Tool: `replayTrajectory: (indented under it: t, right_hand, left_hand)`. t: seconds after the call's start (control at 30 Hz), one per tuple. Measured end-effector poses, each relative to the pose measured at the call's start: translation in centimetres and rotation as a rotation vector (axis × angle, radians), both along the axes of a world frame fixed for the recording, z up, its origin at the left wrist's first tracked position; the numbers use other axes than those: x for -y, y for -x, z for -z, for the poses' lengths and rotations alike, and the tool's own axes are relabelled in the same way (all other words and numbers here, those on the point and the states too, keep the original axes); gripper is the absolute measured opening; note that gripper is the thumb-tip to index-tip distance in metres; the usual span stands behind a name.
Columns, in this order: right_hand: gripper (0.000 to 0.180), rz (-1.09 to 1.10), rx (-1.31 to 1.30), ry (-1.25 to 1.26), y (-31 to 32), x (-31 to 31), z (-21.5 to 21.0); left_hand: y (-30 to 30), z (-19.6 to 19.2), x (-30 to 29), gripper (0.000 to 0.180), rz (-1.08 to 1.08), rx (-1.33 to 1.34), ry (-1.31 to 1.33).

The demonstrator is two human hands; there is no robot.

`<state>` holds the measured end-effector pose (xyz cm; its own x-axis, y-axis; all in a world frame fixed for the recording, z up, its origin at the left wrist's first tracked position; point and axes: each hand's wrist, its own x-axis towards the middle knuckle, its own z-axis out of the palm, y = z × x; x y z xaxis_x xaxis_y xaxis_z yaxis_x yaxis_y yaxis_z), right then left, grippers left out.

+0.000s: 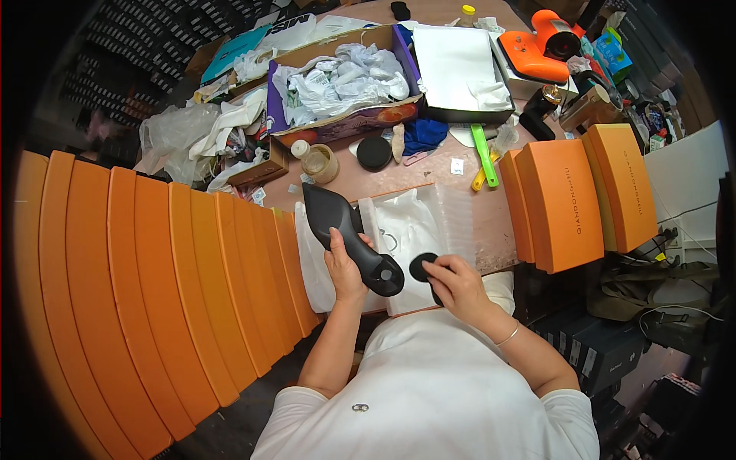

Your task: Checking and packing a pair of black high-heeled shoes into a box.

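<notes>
My left hand [343, 272] is wrapped round a black shoe [331, 216], held tilted with its dark underside up and the heel end toward me. Close to that heel, my right hand [460, 290] pinches a round black pad [422, 266] between thumb and fingers. A small gap shows between pad and shoe. Beneath both hands lies an opened shoe box lined with white wrapping paper [414, 218], spread at the table's near edge. Part of another dark piece shows behind the shoe, mostly hidden.
A row of orange shoe boxes [153, 284] stands at left, more orange boxes [560, 203] at right. Farther back are a purple carton [410, 65] of crumpled white bags, a black round tin [374, 153], a jar [320, 164], a green-handled tool [484, 153] and an orange device [534, 55].
</notes>
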<state>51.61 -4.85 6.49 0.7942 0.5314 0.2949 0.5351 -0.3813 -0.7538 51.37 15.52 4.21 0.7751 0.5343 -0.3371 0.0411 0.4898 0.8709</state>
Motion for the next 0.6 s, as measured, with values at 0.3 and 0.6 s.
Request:
replayTrajectory:
  t: [0.3, 0.6]
  right_hand:
    - [0.030, -0.379, -0.269, 0.281, -4.0, 5.1, 0.2]
    - [0.081, -0.085, -0.330, 0.059, -7.0, 0.0, 0.5]
  left_hand:
    - [-0.1, -0.3, -1.3, 0.051, 0.316, 0.037, 0.026]
    - [-2.2, 0.9, 2.4, 0.067, 0.516, 0.003, 0.117]
